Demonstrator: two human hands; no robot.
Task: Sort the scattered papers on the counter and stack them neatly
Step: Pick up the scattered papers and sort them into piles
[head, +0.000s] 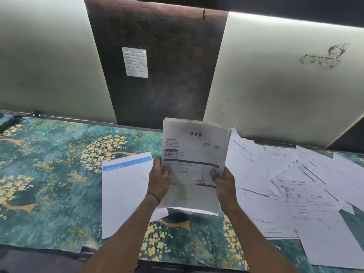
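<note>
Both hands up front, left hand (158, 181) & right hand (223, 183) thumbs clamped on the upright sheaf (194, 154), loose papers (295, 184) sprawled on the right, so right hand's nearer.

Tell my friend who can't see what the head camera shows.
The left hand and right hand hold a stack of papers up over a counter covered in a teal and gold flower pattern. A sheet with a blue stripe lies on the left; scattered papers lie on the right.
</note>
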